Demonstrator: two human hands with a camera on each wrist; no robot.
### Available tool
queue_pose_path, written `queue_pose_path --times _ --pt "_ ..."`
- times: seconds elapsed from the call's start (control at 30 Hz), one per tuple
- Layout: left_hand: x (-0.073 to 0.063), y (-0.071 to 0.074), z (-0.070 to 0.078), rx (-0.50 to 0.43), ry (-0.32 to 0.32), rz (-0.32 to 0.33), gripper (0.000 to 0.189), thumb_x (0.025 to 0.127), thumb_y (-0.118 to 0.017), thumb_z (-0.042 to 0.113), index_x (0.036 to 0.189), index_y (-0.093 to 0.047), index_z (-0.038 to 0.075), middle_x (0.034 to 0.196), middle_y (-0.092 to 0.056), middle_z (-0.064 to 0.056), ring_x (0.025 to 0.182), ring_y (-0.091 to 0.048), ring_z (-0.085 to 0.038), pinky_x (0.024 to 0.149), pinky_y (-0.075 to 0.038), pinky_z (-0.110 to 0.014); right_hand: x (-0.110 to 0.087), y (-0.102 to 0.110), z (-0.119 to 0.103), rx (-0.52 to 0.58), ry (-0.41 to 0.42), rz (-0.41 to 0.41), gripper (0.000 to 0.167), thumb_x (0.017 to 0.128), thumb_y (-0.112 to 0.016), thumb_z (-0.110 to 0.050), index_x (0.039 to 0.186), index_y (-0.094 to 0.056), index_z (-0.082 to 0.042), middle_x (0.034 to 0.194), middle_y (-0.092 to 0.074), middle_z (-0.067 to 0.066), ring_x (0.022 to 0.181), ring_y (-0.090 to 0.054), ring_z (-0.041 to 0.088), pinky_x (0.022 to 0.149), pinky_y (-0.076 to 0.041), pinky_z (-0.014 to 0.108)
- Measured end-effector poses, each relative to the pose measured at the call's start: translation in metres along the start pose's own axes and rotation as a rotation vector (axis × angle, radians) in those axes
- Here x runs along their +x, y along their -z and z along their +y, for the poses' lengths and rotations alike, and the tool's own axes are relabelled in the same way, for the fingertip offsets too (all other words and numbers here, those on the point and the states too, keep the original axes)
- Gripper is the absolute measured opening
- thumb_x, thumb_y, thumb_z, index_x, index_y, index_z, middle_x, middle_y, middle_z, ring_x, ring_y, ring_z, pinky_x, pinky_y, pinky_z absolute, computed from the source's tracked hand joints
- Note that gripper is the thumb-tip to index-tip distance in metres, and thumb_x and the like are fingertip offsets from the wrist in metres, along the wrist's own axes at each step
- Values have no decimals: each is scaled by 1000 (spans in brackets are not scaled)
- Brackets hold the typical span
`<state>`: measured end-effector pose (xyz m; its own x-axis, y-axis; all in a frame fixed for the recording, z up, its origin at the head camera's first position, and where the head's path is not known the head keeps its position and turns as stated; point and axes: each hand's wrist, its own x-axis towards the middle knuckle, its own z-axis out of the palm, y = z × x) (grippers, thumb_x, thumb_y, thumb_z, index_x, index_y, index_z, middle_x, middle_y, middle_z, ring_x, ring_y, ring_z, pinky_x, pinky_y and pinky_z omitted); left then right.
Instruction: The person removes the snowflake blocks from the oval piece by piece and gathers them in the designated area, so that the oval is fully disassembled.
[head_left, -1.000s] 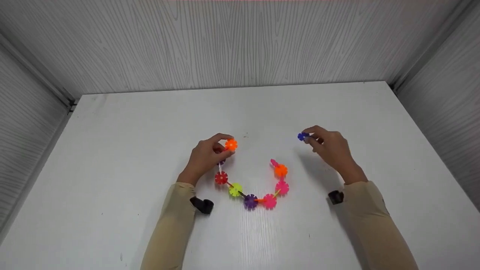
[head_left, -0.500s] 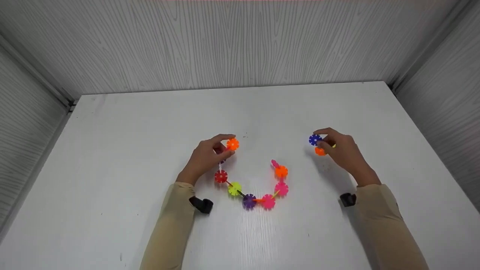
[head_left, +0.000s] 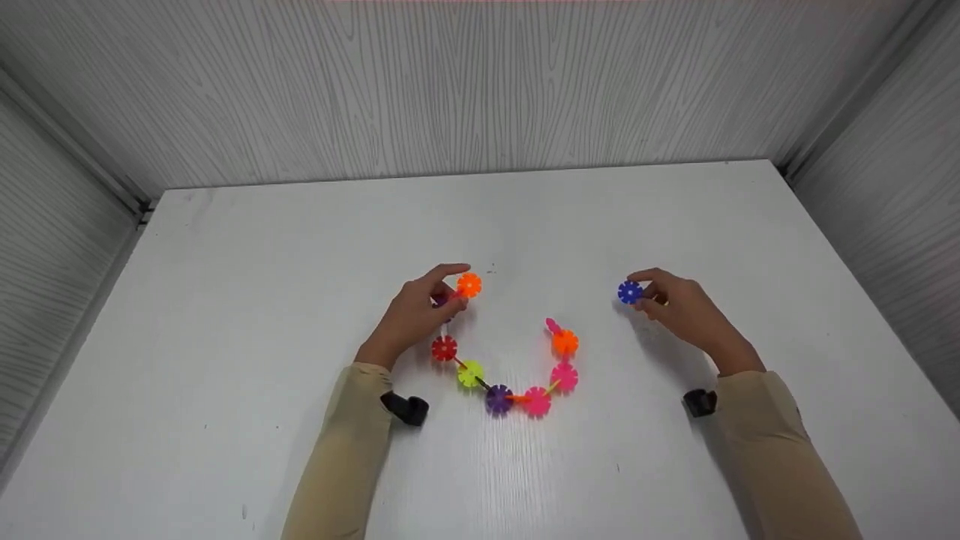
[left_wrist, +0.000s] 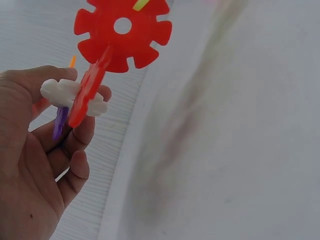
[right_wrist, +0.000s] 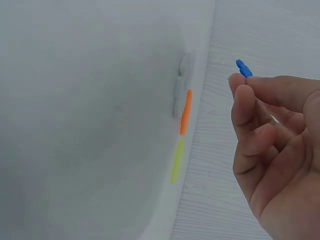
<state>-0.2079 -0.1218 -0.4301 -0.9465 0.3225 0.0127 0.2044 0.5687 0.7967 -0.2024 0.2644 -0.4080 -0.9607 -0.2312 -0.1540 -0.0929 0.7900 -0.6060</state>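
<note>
My left hand [head_left: 410, 309] is pinching one end of the disc chain [head_left: 499, 400], which loops between my hands. Right hand [head_left: 684, 309], well apart, pinches a blue disc [head_left: 630, 292]. Only the right-wrist cam properly shows the orange piece [right_wrist: 186, 112] and yellow piece [right_wrist: 177, 161] near it.

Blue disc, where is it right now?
In the head view, the blue disc is pinched in the right hand, to the right of and slightly farther off than the pink end piece of the chain.
</note>
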Motion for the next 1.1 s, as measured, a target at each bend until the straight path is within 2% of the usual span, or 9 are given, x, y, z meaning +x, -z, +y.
queue_pose_path --times 0.13,0.33,0.53,0.77,1.1 --pt "0 0 1 -30 18 11 43 93 -64 24 132 -49 19 86 -66 -6 68 -53 -17 67 -47 -26 5 -3 -3 -20 -44 -49 42 97 -56 -16 138 -48 -11 112 -62 16 88 -61 23 70 -50 27" --pt "0 -1 0 -40 18 7 35 93 -62 23 125 -49 18 80 -65 -5 64 -49 -17 62 -42 -27 10 -5 -6 -107 -29 -78 41 96 -58 -14 136 -51 -6 116 -64 19 88 -65 23 73 -53 33" --pt "2 -2 2 -18 36 -11 36 93 -64 26 126 -51 20 85 -65 -4 69 -53 -18 67 -47 -27 12 -6 -8 -149 -61 -96 38 97 -56 -20 134 -53 -10 113 -61 17 93 -57 26 83 -52 41" --pt "5 -3 3 5 -8 -5 34 93 -64 29 126 -56 26 89 -65 -5 71 -51 -19 67 -47 -27 15 -4 -9 -185 -51 -97 37 97 -57 -20 132 -54 -10 114 -60 18 96 -55 29 90 -49 49" --pt "3 -4 3 41 16 -13 35 92 -64 34 127 -58 33 88 -63 -3 76 -54 -19 69 -48 -28 17 -11 -13 -266 -53 -123 36 95 -58 -18 130 -58 -9 108 -63 17 89 -55 26 83 -50 45"
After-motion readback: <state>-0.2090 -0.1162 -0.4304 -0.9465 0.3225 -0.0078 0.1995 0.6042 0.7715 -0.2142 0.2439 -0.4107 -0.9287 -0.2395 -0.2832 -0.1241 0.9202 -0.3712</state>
